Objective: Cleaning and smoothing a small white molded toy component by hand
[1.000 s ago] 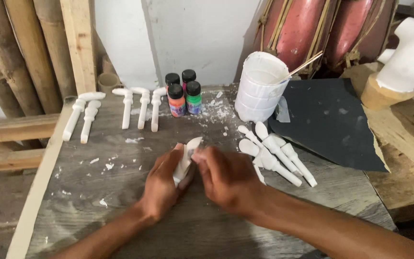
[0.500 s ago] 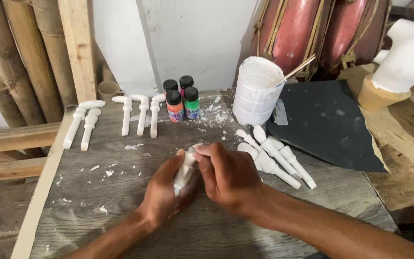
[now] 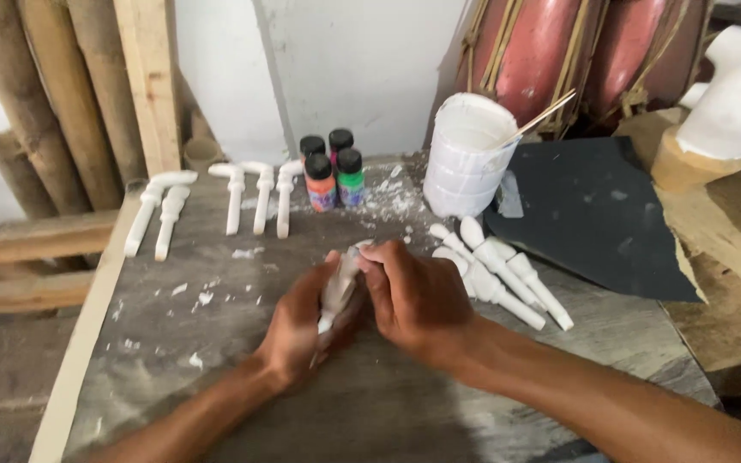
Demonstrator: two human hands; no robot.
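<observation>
Plaster peg (image 3: 340, 287), white and chalky, looks light, stiff and brittle; left hand (image 3: 298, 330) cradles its shaft, right hand (image 3: 413, 296) grips its top.

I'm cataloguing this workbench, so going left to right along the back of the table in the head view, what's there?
Bent white plaster pieces → small paint bottles → white tub with a stick → dark sheet.

head camera looks steeply down, close over the worktable (image 3: 216, 377).
</observation>
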